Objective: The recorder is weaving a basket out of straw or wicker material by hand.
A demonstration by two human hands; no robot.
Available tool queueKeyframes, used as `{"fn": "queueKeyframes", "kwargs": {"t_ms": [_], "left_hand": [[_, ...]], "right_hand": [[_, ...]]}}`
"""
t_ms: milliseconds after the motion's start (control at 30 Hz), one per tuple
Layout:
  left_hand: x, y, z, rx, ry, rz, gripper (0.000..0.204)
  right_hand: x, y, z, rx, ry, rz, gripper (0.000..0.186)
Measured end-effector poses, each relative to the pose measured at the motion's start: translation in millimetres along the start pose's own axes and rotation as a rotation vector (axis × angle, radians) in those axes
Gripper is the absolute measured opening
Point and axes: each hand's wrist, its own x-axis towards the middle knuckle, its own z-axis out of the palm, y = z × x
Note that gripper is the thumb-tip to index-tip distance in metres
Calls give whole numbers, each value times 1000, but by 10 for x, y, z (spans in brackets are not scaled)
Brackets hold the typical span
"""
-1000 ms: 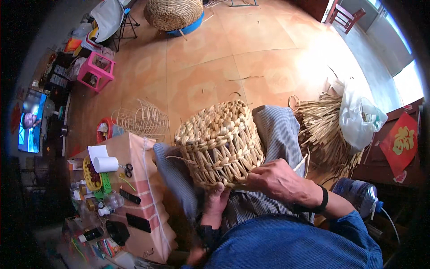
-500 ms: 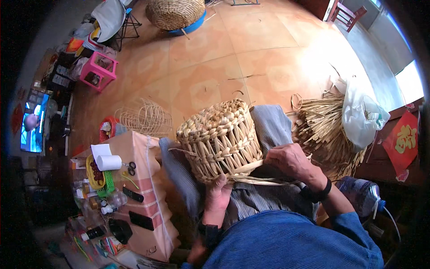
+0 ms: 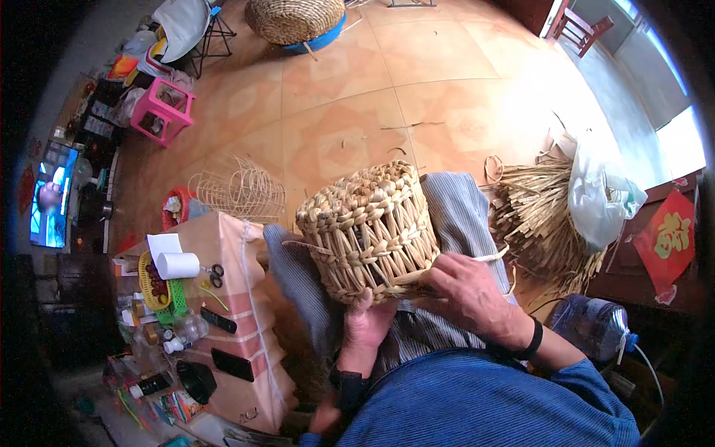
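A round straw basket (image 3: pixel 372 235) with braided rows and open slanting strands rests tilted on my lap over striped grey trousers (image 3: pixel 458 208). My left hand (image 3: pixel 365 324) grips its near lower rim, thumb on the outside and the fingers hidden underneath. At the rim's right side my right hand (image 3: pixel 469 294) has its fingers closed around pale straw strands. A loose strand end (image 3: pixel 491 255) sticks out to the right beyond that hand. The fingertips of my right hand are partly hidden.
To the right lies a large straw bundle (image 3: pixel 547 208) beside a white plastic bag (image 3: pixel 603 197) and a big water bottle (image 3: pixel 592 324). On the left, a cloth-covered table (image 3: pixel 246 328) carries scissors (image 3: pixel 216 276), a paper roll (image 3: pixel 177 265) and a phone (image 3: pixel 232 364). A wire-like frame (image 3: pixel 246 194) stands beyond.
My right hand has moved left and inward to the basket's rim, bringing the strands with it. The basket has shifted very slightly; my left hand keeps its place.
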Motion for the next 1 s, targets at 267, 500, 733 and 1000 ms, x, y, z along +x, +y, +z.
{"fn": "queueKeyframes", "kwargs": {"t_ms": [267,500,733,1000], "left_hand": [[41,-159,133,118,14,153,91],[-28,-180,66,219,112,117,80],[3,-231,-576,1145,44,375,60],[71,-290,-263,382,113,249,66]], "right_hand": [[-80,-107,190,279,-60,169,27],[-53,-130,150,109,-117,65,19],[247,-148,-171,-101,-198,-102,17],[334,23,16,-99,-87,38,17]]}}
